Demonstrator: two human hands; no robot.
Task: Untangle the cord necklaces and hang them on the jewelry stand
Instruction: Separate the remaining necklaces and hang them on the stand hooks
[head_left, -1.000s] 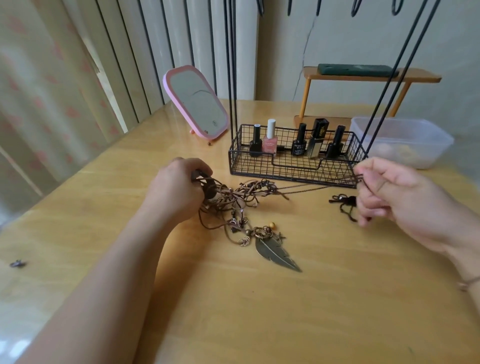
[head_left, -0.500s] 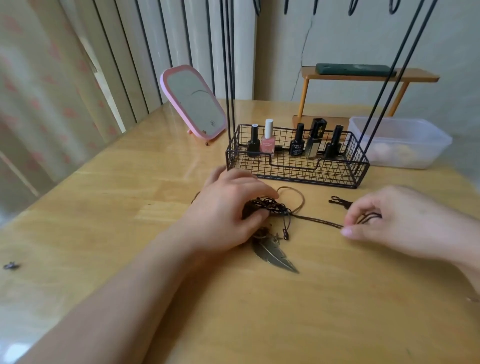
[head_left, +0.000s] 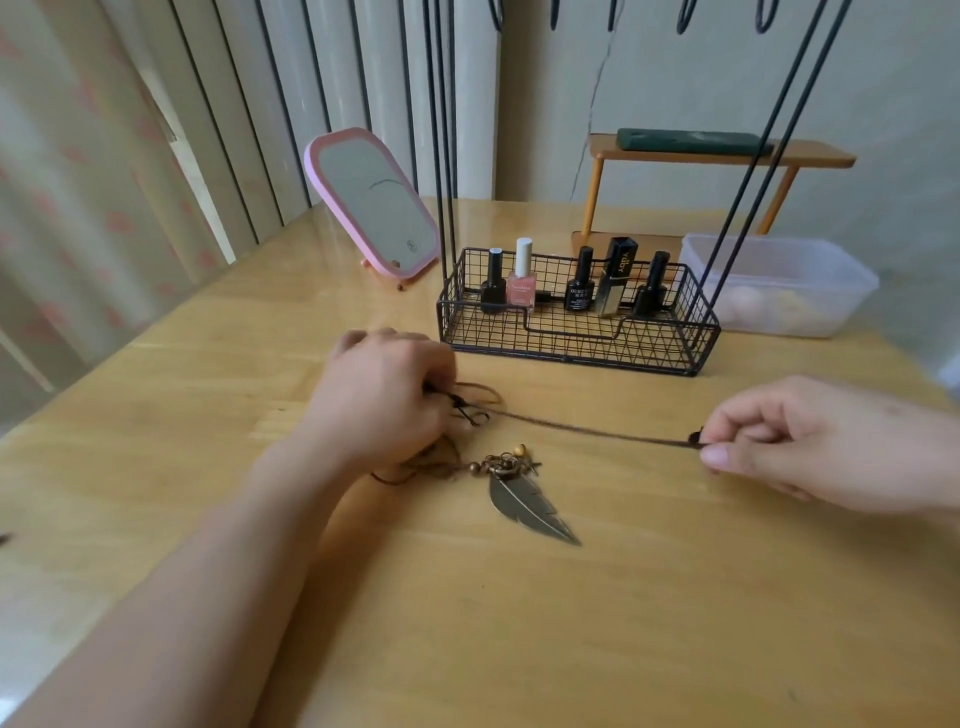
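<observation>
A wooden table (head_left: 519, 623) fills the near view; pale striped curtains (head_left: 156, 156) hang left, a cracked plain wall (head_left: 675, 67) far right.

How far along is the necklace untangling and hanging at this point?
Done: nothing hung; no necklace shows on the black wire jewelry stand. In hand: the left hand pins the tangled bundle while the right hand pinches a brown cord drawn out straight. Left: freeing the brass feather pendant necklace, then hanging all.
</observation>
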